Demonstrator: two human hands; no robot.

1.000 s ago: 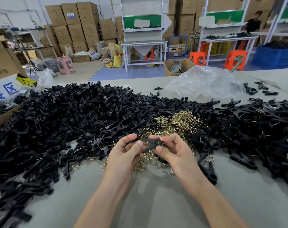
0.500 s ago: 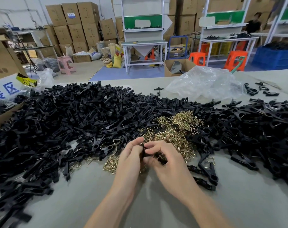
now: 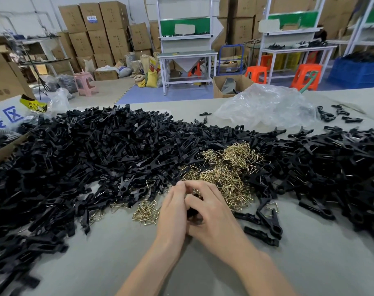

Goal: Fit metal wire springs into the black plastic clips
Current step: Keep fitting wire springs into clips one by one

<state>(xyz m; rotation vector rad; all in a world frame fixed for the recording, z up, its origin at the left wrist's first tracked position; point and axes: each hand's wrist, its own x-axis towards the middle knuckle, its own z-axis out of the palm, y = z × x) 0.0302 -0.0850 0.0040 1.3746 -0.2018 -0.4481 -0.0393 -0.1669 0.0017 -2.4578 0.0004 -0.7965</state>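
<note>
A grey table [image 3: 203, 274] fills the near view. At its far right lies a crumpled clear plastic bag [image 3: 265, 105]. Beyond the table, at far left, brown cardboard boxes [image 3: 100, 33] are stacked high, with a pink stool [image 3: 85, 83] on the floor before them. A white workbench [image 3: 187, 54] with a green panel stands far centre, and a yellow sack [image 3: 151, 79] sits to its left. Orange stools [image 3: 306, 75] and a blue crate [image 3: 357, 72] stand far right.

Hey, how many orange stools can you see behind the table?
2. One orange stool stands by the open cardboard box; the second orange stool stands right of it, near the blue crate. Orange shapes under the bench behind may be more stools.
</note>
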